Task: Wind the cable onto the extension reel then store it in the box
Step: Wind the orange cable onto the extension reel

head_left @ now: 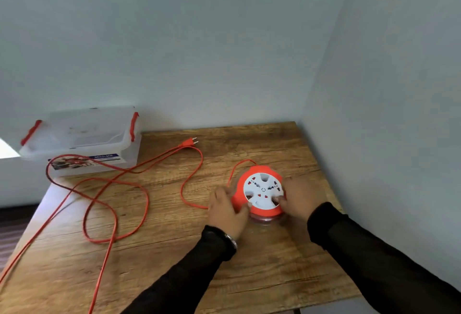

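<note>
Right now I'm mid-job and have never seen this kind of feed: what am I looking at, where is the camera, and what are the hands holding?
There is one picture, taken by a wide-angle camera worn on a person's head, looking forward and down. No machine is involved, only two bare hands in black sleeves. On the wooden table sits an orange reel with a white socket face. The left hand curls around the reel's left edge, and the right hand has fingertips on the white face, as if ready to turn it. The orange cable lies mostly unwound in loose loops across the table, running off the near left edge, with its plug near the back. A clear box with red latches, lid on, stands at the back left.
</note>
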The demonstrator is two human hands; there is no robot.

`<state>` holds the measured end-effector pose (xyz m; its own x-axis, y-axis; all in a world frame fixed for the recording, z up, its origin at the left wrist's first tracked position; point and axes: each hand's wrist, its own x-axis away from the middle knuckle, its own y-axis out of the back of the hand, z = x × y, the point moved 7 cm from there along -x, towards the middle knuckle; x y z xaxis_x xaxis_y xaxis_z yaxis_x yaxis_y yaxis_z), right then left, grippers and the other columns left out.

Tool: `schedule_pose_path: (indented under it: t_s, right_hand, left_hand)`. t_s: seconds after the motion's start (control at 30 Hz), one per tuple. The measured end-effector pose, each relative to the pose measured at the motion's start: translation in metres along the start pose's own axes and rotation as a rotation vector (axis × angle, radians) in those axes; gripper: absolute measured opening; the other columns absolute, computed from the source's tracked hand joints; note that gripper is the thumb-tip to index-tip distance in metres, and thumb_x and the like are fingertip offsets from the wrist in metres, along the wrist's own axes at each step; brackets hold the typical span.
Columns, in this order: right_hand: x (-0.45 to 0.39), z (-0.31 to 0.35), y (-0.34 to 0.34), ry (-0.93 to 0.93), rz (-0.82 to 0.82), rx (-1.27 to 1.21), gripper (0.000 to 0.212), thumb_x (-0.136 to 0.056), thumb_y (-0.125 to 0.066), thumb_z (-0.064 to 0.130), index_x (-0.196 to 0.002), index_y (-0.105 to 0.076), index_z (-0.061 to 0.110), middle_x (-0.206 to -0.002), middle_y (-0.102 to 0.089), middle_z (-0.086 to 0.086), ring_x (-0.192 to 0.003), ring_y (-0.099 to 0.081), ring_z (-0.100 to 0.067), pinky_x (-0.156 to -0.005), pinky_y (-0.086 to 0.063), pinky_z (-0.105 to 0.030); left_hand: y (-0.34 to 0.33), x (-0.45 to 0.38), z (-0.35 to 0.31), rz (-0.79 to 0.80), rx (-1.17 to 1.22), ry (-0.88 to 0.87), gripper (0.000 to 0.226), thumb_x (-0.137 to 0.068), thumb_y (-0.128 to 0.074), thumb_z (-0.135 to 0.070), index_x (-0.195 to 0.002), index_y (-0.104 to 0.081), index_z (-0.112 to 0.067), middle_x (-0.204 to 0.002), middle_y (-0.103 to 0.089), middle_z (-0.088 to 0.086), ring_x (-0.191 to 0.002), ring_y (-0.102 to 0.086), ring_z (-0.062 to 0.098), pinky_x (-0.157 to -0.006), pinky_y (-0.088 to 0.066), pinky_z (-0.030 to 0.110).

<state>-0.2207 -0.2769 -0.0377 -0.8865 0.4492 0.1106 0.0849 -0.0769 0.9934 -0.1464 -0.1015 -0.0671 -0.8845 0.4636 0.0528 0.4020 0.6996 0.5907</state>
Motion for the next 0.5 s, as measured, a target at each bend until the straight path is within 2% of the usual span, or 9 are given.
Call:
schedule_pose_path:
  t_s: [0.07,0.13,0.2,0.27,0.3,0.33,0.4,0.43,0.5]
  right_hand:
    - [0.0,0.015,0.006,0.188,0.014,-0.006,0.039,-0.085,-0.055,0.033,-0.123,-0.054,0.025,-0.122,-0.055,-0.005,-0.108,-0.052,-0.025,-0.08,-0.04,-0.03]
    - [0.0,0.029,0.004,0.373,0.108,-0.006,0.046,-0.085,-0.052,0.02,-0.13,-0.051,0.03,-0.135,-0.046,-0.006,-0.12,-0.045,-0.026,-0.093,-0.039,-0.033]
    - [-0.003,0.034,0.001,0.424,0.198,0.019,0.053,-0.086,-0.05,0.014,-0.134,-0.046,0.037,-0.142,-0.037,-0.008,-0.128,-0.036,-0.028,-0.1,-0.037,-0.034]
    - [-0.009,0.039,-0.005,0.435,0.275,0.103,0.058,-0.089,-0.052,0.018,-0.138,-0.037,0.045,-0.146,-0.03,-0.011,-0.133,-0.028,-0.033,-0.104,-0.035,-0.039]
    - [-0.011,0.041,-0.011,0.442,0.334,0.173,0.059,-0.09,-0.053,0.024,-0.14,-0.031,0.047,-0.149,-0.025,-0.013,-0.136,-0.022,-0.035,-0.106,-0.032,-0.042]
    - [-0.013,0.044,-0.017,0.448,0.392,0.242,0.06,-0.091,-0.054,0.029,-0.142,-0.027,0.047,-0.151,-0.022,-0.015,-0.138,-0.017,-0.037,-0.108,-0.03,-0.045]
    - [-0.018,0.049,-0.022,0.466,0.457,0.339,0.057,-0.091,-0.053,0.036,-0.142,-0.028,0.046,-0.15,-0.023,-0.018,-0.138,-0.018,-0.039,-0.107,-0.028,-0.046]
    - [-0.02,0.053,-0.021,0.487,0.461,0.365,0.053,-0.092,-0.051,0.038,-0.141,-0.031,0.045,-0.149,-0.027,-0.018,-0.136,-0.022,-0.039,-0.106,-0.029,-0.044]
    - [-0.024,0.057,-0.016,0.547,0.43,0.402,0.05,-0.093,-0.051,0.035,-0.139,-0.035,0.046,-0.143,-0.037,-0.015,-0.129,-0.034,-0.037,-0.101,-0.033,-0.041]
  left_hand:
    - [-0.003,-0.008,0.013,0.061,0.067,0.169,0.05,-0.077,-0.072,-0.032,-0.112,-0.047,-0.005,-0.112,-0.058,0.018,-0.1,-0.057,0.031,-0.086,-0.047,0.036]
    - [-0.006,-0.016,0.015,0.102,0.039,0.209,0.061,-0.078,-0.071,-0.037,-0.123,-0.046,-0.004,-0.122,-0.056,0.019,-0.108,-0.056,0.031,-0.088,-0.046,0.033]
    - [-0.01,-0.023,0.013,0.148,-0.039,0.198,0.079,-0.077,-0.068,-0.041,-0.139,-0.035,-0.006,-0.143,-0.042,0.016,-0.127,-0.046,0.029,-0.097,-0.04,0.03]
    - [-0.013,-0.026,0.012,0.182,-0.07,0.204,0.082,-0.074,-0.068,-0.044,-0.141,-0.034,-0.01,-0.148,-0.038,0.01,-0.131,-0.043,0.026,-0.098,-0.039,0.029]
    - [-0.015,-0.028,0.014,0.191,-0.01,0.233,0.072,-0.072,-0.07,-0.042,-0.131,-0.044,-0.012,-0.139,-0.049,0.009,-0.121,-0.053,0.025,-0.093,-0.043,0.028]
    - [-0.017,-0.029,0.016,0.195,0.08,0.276,0.052,-0.069,-0.073,-0.037,-0.113,-0.055,-0.016,-0.123,-0.062,0.007,-0.104,-0.062,0.022,-0.088,-0.051,0.029]
    - [-0.019,-0.029,0.019,0.208,0.178,0.35,0.023,-0.062,-0.076,-0.03,-0.076,-0.059,-0.023,-0.086,-0.071,0.0,-0.075,-0.066,0.015,-0.073,-0.058,0.033]
    - [-0.02,-0.03,0.021,0.234,0.2,0.377,0.02,-0.061,-0.078,-0.027,-0.069,-0.06,-0.023,-0.077,-0.07,-0.001,-0.07,-0.066,0.014,-0.067,-0.058,0.031]
    - [-0.021,-0.031,0.024,0.266,0.302,0.439,0.018,-0.062,-0.081,-0.02,-0.068,-0.065,-0.018,-0.079,-0.073,0.006,-0.073,-0.069,0.021,-0.069,-0.059,0.037]
